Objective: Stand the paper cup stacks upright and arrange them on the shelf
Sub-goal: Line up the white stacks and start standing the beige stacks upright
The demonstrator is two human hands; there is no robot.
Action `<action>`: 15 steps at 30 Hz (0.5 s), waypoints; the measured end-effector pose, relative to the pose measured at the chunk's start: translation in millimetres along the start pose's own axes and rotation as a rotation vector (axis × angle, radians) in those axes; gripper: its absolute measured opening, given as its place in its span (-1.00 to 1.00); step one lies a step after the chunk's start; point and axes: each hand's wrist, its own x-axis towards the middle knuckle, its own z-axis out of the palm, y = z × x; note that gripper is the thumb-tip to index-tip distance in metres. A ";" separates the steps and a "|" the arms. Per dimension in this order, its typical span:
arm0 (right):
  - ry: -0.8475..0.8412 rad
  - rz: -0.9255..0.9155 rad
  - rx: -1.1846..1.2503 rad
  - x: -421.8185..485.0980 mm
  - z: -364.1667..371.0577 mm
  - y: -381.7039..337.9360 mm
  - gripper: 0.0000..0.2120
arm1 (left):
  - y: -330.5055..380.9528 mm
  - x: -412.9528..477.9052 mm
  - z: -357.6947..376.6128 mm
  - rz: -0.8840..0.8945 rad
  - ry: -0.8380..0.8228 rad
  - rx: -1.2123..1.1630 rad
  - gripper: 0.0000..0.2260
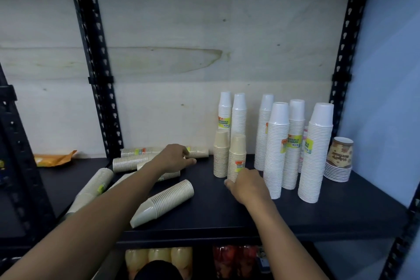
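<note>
Several tan paper cup stacks (134, 161) lie on their sides at the left of the dark shelf (341, 211); one lying stack (166, 201) is nearest me. Two short tan stacks (237, 154) stand upright mid-shelf, and several tall white stacks (277, 150) stand to their right. My left hand (176, 158) reaches over the lying stacks and rests on one; whether it grips is unclear. My right hand (248, 185) touches the base of the front upright tan stack, fingers around its bottom.
A brown printed cup stack (339, 154) sits on white lids at the far right. An orange packet (54, 158) lies on the neighbouring shelf. Black slotted uprights (95, 63) frame the bay. Drink bottles (159, 259) show on the shelf below.
</note>
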 end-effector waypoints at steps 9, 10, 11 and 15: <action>-0.086 -0.311 -0.013 7.1 7.7 -73.5 -0.70 | -39.3 -24.1 -26.9 -0.054 0.080 0.231 -0.62; -0.086 -0.338 -0.050 12.2 7.4 -81.1 -0.70 | -41.9 -25.7 -30.5 -0.056 0.068 0.276 -0.63; -0.097 -0.367 -0.097 18.8 8.0 -89.6 -0.68 | -45.1 -26.6 -34.5 -0.058 0.045 0.332 -0.64; -0.168 -0.453 -0.238 50.7 13.6 -117.0 -0.58 | -50.8 -25.5 -54.5 -0.089 -0.101 0.539 -0.62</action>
